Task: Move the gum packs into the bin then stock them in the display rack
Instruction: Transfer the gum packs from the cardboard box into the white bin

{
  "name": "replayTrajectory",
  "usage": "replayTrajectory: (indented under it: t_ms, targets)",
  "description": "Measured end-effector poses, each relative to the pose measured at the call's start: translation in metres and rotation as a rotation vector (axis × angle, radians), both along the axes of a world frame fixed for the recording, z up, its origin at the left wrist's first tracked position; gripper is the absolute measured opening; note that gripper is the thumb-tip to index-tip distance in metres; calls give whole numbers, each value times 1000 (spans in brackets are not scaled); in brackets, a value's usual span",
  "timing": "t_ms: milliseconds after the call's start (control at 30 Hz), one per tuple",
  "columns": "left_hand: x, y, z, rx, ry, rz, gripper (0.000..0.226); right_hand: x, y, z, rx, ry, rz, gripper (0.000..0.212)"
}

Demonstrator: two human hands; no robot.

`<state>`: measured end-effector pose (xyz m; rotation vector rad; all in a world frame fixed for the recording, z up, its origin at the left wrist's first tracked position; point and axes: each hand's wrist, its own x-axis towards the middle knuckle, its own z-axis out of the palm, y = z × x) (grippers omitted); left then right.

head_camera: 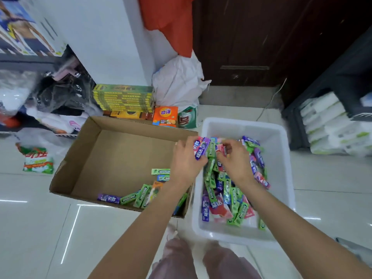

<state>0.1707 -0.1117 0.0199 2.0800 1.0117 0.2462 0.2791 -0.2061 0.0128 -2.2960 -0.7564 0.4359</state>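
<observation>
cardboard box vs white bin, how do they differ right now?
The cardboard box is brown, with most of its floor bare; the white bin is translucent plastic, its floor largely covered. The box holds only a few gum packs along its near side; the bin holds a deep heap. The left hand and right hand hold packs over the bin, not the box. Both are open-topped and sit side by side on the tiled floor.
</observation>
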Motion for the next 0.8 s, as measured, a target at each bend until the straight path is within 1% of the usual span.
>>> replayTrajectory:
  t_ms: [100,200,333,400,500,567,667,800]
  targets:
    - [25,-39,-10,60,120,-63,56,22,-42,-8,-67,22,17,23]
    - [41,-69,-20,123,226,-104,56,38,-73,-18,-136,42,58,26]
    - [46,-94,-30,124,313,-61,54,46,-94,-30,-214,102,123,23]
    - [43,-100,-33,114,307,-32,52,46,-99,-30,-234,117,170,23]
    - [33,-101,-29,130,263,5,48,43,-100,-28,-243,96,247,30]
    - [21,-98,-24,146,227,40,42,36,-95,-22,-209,97,280,33]
    - [-3,-86,-18,159,173,137,35,24,-79,-11,-129,119,353,32]
    - [-44,-58,-14,161,187,238,34,3,-47,1,-101,124,454,33]
